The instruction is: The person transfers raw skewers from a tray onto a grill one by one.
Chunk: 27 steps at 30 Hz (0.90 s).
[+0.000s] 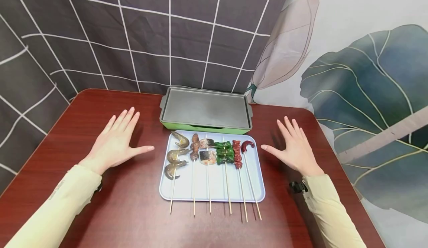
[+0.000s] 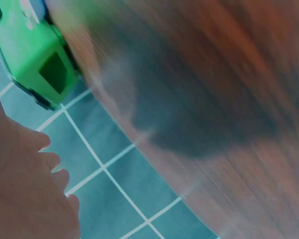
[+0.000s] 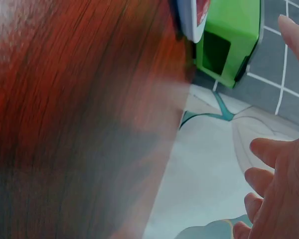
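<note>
My left hand (image 1: 115, 143), fingers spread and straight, is held palm down over the table left of a pale blue tray (image 1: 187, 192). On the tray's other side my right hand (image 1: 295, 149) is spread the same way, its thumb toward the tray's edge. Neither holds anything. Across the tray lie skewers: shrimp (image 1: 176, 155), brown meat pieces (image 1: 194, 147), fish chunks (image 1: 208, 157), folded green leaf or pepper pieces (image 1: 224, 152), red meat (image 1: 237, 153) and a dark red curled piece (image 1: 247, 144). Their sticks stick out past the tray's front edge.
Behind the tray stands a green grill with a flat grey plate (image 1: 205, 107), close against the tray's back edge. The reddish-brown table (image 1: 133, 218) ends at a grid-patterned dark curtain (image 1: 143, 36) and a leaf-printed white cloth (image 1: 367, 92).
</note>
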Tool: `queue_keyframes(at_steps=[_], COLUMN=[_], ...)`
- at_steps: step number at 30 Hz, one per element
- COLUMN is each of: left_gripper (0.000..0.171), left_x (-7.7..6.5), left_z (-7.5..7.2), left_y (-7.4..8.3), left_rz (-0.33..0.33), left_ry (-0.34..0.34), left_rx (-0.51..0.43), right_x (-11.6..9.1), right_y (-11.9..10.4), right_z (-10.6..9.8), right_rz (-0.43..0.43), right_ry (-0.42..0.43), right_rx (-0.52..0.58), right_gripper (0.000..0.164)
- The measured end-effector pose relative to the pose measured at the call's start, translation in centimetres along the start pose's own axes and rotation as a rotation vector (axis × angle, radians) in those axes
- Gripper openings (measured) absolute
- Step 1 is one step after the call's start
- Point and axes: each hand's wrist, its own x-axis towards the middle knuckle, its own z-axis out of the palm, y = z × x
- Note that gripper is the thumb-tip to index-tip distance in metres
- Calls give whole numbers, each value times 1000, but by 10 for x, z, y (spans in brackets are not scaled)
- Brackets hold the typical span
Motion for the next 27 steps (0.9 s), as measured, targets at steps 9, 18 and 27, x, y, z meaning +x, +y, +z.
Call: queue_keyframes(at_steps=[9,18,27], left_gripper=[117,120,130], left_x=[-16,-40,-60], left_z=[1,10,24], left_y=[26,51,69], left_rz=[100,200,281], left_ry=[69,49,-5], left_rx=[-3,-39,-87], right_x=[-7,-18,-28], right_y=[-10,-26,-46], right_z=[-8,-19,-22], right_rz=[-18,-21,-42], right_ry=[13,39,19], right_rx=[32,98,134], right_gripper=[107,102,93])
